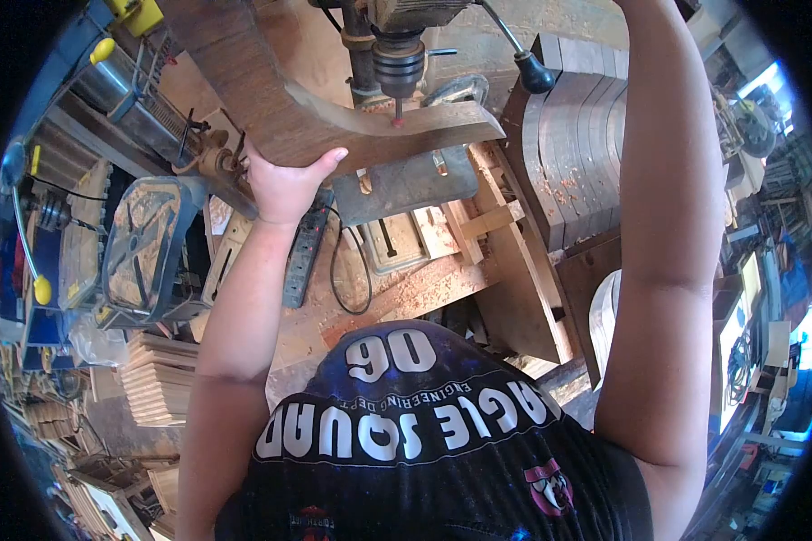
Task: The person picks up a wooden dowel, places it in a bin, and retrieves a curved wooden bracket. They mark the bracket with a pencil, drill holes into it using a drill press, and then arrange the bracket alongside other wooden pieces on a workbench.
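A curved brown wooden piece (334,126) lies under the drill press chuck (399,68), over the metal drill table (406,187). The red-tipped bit (398,119) meets the piece near its right part, or stands just above it; which one I cannot tell. My left hand (287,183) grips the lower edge of the wood, thumb stretched out along its face and the other fingers hidden beneath. My right arm reaches up past the top edge of the view, so the right hand is out of sight. A lever with a black knob (535,74) hangs right of the chuck.
Several curved wooden pieces (577,135) stand stacked at the right, with shavings on them. A power strip (303,261) and its black cable lie below the drill table. Another machine's table (149,243) stands at the left, above stacked wooden slats (158,379). Shavings cover the workbench (424,287).
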`<state>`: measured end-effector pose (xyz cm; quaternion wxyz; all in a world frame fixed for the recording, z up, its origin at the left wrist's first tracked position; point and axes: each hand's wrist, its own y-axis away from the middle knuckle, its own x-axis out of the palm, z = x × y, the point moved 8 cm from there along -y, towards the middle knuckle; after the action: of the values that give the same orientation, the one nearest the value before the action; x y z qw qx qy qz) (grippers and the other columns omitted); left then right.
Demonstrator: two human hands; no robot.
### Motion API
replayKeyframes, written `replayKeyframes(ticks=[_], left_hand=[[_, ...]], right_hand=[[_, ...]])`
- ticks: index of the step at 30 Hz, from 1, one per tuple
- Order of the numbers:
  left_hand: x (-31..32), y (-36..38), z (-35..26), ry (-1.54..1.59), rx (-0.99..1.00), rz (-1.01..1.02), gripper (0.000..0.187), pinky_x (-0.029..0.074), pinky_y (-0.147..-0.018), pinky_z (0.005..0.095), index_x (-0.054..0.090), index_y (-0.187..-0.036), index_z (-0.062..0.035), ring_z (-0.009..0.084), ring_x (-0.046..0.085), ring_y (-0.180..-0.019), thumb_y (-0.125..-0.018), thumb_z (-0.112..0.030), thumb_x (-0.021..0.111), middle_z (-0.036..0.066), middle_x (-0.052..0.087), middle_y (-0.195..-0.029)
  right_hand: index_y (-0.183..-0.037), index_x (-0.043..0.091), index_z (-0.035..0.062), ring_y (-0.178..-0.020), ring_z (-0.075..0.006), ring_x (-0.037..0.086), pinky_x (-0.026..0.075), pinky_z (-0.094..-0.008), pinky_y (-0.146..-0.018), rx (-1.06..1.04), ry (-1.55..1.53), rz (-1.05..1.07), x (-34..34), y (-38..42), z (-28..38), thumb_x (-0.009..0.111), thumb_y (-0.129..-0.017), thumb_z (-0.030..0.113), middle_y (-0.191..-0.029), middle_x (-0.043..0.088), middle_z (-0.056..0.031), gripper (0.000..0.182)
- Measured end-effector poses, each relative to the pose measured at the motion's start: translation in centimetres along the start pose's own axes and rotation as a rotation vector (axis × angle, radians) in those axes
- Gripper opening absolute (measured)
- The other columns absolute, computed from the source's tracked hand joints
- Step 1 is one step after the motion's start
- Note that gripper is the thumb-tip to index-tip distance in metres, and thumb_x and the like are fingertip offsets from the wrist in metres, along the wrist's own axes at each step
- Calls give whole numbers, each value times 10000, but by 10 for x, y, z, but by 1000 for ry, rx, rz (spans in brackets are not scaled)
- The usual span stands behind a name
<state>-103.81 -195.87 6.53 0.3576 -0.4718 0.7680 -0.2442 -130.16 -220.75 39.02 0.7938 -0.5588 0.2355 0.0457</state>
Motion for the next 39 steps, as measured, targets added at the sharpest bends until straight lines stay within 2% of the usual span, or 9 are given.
replayKeyframes(ticks=[5,12,15,21,24,27,32,35,39], left_hand=[[-1,1,-1,-22,-5,-8,1102,569,-994,434,451,-1393,54,333,706,-1152,-588,-382,1065,209,700,-1241],[-3,1,-5,-72,-31,-13,1118,570,-1000,436,451,-1398,47,332,706,-1161,-579,-401,1065,209,700,-1248],[-2,2,-10,-30,-70,2,983,517,-1052,404,468,-1379,25,284,663,-1194,-637,-248,1052,154,676,-1284],[-2,3,-5,-21,-106,12,976,514,-1056,400,470,-1379,21,274,659,-1198,-638,-230,1053,148,672,-1292],[-2,0,-5,-25,-25,-10,1110,568,-1001,425,458,-1398,42,323,706,-1162,-580,-399,1065,206,704,-1249],[-1,2,-4,11,-67,22,953,513,-1056,394,474,-1377,20,258,650,-1203,-649,-201,1048,141,666,-1296],[1,1,-3,59,-51,22,939,514,-1056,396,478,-1377,19,261,648,-1201,-653,-180,1042,136,659,-1304],[-1,1,-8,21,-42,22,934,513,-1058,397,476,-1383,19,263,647,-1201,-660,-169,1037,131,658,-1305],[1,1,-2,23,-34,25,939,511,-1064,399,474,-1391,19,263,647,-1204,-664,-173,1035,128,661,-1302]], right_hand=[[-957,665,-47,-793,-278,615,496,-436,-769,68,-75,4,1,5,-1,506,-1027,240,-806,654,-199,335],[-1034,703,-43,-841,-241,646,507,-387,-793,6,-25,-80,-8,17,5,539,-1035,264,-843,685,-166,348],[-1074,707,-41,-852,-227,652,510,-371,-799,38,-88,-92,-9,23,6,551,-1042,267,-857,697,-155,347],[-1090,695,-44,-846,-202,647,505,-354,-788,20,-119,-119,-14,38,8,555,-1052,256,-860,697,-145,333],[-1074,690,-48,-839,-202,646,502,-352,-779,24,-112,-155,-17,46,9,560,-1051,260,-848,692,-144,334],[-1059,684,-50,-823,-200,640,497,-349,-767,14,-104,-196,-21,57,13,574,-1049,260,-834,684,-135,329],[-1009,678,-46,-782,-148,588,476,-328,-726,98,-183,-239,-23,73,14,610,-1048,229,-802,652,-87,286],[-975,672,-29,-764,-112,545,451,-308,-696,18,-182,-297,-25,85,19,628,-1053,213,-784,629,-45,258],[-964,666,-6,-749,-97,521,431,-289,-680,50,-236,-348,-23,97,17,647,-1059,205,-771,603,-7,232]])
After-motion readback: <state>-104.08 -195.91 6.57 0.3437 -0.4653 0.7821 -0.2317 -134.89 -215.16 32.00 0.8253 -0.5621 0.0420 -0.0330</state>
